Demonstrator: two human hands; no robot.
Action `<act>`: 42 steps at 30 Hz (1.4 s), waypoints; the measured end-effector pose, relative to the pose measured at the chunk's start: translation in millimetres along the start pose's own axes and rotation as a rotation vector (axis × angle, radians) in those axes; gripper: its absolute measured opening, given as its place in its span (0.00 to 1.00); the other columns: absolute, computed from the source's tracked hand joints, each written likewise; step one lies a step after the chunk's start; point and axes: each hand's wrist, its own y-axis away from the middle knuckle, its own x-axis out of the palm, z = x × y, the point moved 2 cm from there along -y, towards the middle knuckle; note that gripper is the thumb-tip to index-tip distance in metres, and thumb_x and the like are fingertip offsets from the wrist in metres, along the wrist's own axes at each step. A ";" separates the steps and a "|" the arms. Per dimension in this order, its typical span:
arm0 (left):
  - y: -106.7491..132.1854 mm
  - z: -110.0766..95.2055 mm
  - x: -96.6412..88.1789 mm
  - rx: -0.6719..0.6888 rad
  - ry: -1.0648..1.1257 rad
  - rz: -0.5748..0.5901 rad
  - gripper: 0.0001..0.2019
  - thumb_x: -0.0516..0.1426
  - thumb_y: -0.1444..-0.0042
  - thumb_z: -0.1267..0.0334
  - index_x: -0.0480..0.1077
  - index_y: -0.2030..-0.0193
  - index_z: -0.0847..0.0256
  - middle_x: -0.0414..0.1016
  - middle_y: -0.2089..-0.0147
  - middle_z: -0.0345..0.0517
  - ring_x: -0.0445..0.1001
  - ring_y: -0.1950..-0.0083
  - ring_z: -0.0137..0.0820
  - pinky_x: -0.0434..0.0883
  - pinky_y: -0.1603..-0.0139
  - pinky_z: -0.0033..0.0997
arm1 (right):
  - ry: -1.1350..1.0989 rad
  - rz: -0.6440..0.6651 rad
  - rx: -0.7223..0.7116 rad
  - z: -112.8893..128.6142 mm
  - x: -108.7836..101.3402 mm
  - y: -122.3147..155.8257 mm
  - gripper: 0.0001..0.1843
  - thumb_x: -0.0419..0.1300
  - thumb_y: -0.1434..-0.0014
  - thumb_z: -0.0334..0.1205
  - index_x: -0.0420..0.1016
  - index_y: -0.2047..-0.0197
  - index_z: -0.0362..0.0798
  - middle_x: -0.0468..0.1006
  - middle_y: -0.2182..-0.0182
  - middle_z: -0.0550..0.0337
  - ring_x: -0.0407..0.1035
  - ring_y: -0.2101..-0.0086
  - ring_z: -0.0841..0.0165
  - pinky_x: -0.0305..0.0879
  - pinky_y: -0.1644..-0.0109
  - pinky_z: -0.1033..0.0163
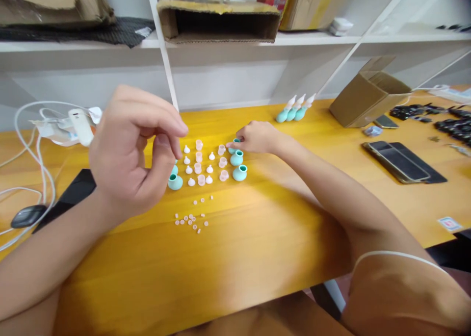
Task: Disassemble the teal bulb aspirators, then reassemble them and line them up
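Observation:
My left hand (pixel 134 149) is raised near the camera on the left, its fingers curled toward the thumb. Whatever may be inside it is hidden. My right hand (pixel 255 137) is closed at the farthest teal squeeze bulb (pixel 234 150) of the right column, partly covering it. Two more teal bulbs (pixel 240 173) stand nearer in that column. On the left, another teal bulb (pixel 175 182) shows beside my left hand, with more partly hidden behind it. Between the columns stand rows of clear pinkish cups (pixel 201 179) and white cone-shaped tips (pixel 191 182). Several tiny pale rings (pixel 190 222) lie scattered nearer me.
Three teal bulbs with white tips (pixel 291 109) stand at the back. An open cardboard box (pixel 368 95) and a phone (pixel 395 162) are on the right. White cables (pixel 40 154) and a black mouse (pixel 28 216) lie left. White shelving (pixel 316 39) rises behind the wooden table (pixel 176 282).

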 end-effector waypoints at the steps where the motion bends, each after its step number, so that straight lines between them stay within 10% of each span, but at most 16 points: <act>1: -2.2 -0.3 0.3 0.004 0.018 -0.026 0.09 0.55 0.24 0.49 0.71 0.41 0.37 0.80 0.44 0.46 0.84 0.51 0.40 0.81 0.60 0.52 | -0.022 0.015 -0.014 -2.1 -3.3 1.4 0.39 0.49 0.28 0.73 0.85 0.63 0.49 0.87 0.61 0.44 0.77 0.62 0.56 0.55 0.63 0.58; 5: -12.4 -9.2 -1.1 0.052 0.040 -0.058 0.04 0.58 0.27 0.58 0.75 0.50 0.44 0.80 0.51 0.45 0.82 0.54 0.38 0.80 0.61 0.51 | -0.164 -0.056 0.036 -35.8 -25.8 3.3 0.39 0.46 0.25 0.71 0.82 0.63 0.48 0.84 0.65 0.48 0.73 0.65 0.59 0.56 0.61 0.57; 9: -19.1 -18.2 -3.2 0.125 -0.031 -0.062 0.07 0.61 0.32 0.67 0.75 0.54 0.48 0.82 0.54 0.42 0.79 0.56 0.36 0.76 0.64 0.45 | -0.194 -0.426 0.306 -113.1 -45.0 2.4 0.22 0.49 0.22 0.47 0.82 0.50 0.45 0.85 0.52 0.41 0.72 0.55 0.56 0.59 0.52 0.56; 14: -20.8 -17.1 0.4 0.191 -0.052 -0.021 0.11 0.61 0.35 0.71 0.73 0.52 0.48 0.81 0.54 0.40 0.76 0.61 0.34 0.75 0.65 0.43 | -0.409 -0.522 0.352 -185.8 -20.2 0.8 0.24 0.48 0.23 0.40 0.83 0.41 0.43 0.85 0.52 0.41 0.69 0.50 0.59 0.58 0.44 0.58; 19: -14.6 -16.7 0.4 0.048 -0.060 0.048 0.14 0.60 0.33 0.70 0.71 0.48 0.44 0.80 0.49 0.40 0.78 0.53 0.39 0.78 0.57 0.48 | -0.497 -0.373 0.435 -187.3 7.9 0.9 0.28 0.51 0.29 0.31 0.82 0.34 0.37 0.82 0.71 0.49 0.72 0.67 0.61 0.66 0.51 0.56; 26: -19.9 -14.7 1.4 0.257 -0.058 -0.024 0.14 0.59 0.38 0.77 0.73 0.52 0.53 0.80 0.55 0.39 0.73 0.64 0.29 0.72 0.64 0.39 | -0.345 -0.420 0.391 -174.6 -8.1 -0.4 0.30 0.49 0.32 0.24 0.86 0.36 0.38 0.88 0.62 0.42 0.78 0.62 0.61 0.67 0.47 0.55; 30: -21.3 -13.6 3.1 0.114 -0.087 0.113 0.12 0.59 0.35 0.73 0.71 0.49 0.52 0.79 0.51 0.42 0.74 0.61 0.32 0.76 0.61 0.39 | -0.413 -0.538 0.204 -140.6 -50.3 11.3 0.24 0.53 0.30 0.26 0.91 0.46 0.37 0.83 0.73 0.50 0.74 0.68 0.70 0.64 0.50 0.58; 34: -18.2 -9.0 11.1 -0.062 -0.149 0.295 0.12 0.63 0.31 0.60 0.69 0.44 0.56 0.78 0.45 0.50 0.78 0.50 0.40 0.79 0.47 0.47 | -0.743 -0.644 -0.114 -46.0 -86.7 46.4 0.22 0.56 0.33 0.27 0.90 0.47 0.41 0.86 0.69 0.53 0.77 0.69 0.70 0.70 0.55 0.60; 38: -18.3 3.6 17.3 -0.156 -0.118 0.434 0.25 0.65 0.30 0.47 0.67 0.35 0.57 0.78 0.38 0.55 0.79 0.40 0.46 0.78 0.40 0.49 | -1.072 -0.576 -0.473 51.2 -84.6 76.5 0.24 0.55 0.36 0.28 0.89 0.47 0.49 0.89 0.58 0.58 0.83 0.62 0.67 0.78 0.52 0.59; 42: -22.2 12.0 13.0 -0.226 -0.007 0.579 0.16 0.59 0.24 0.47 0.70 0.40 0.55 0.84 0.50 0.46 0.83 0.53 0.39 0.77 0.53 0.38 | -1.077 -0.593 -0.618 87.5 -72.9 86.4 0.20 0.54 0.31 0.31 0.87 0.49 0.51 0.88 0.54 0.57 0.82 0.58 0.66 0.75 0.49 0.59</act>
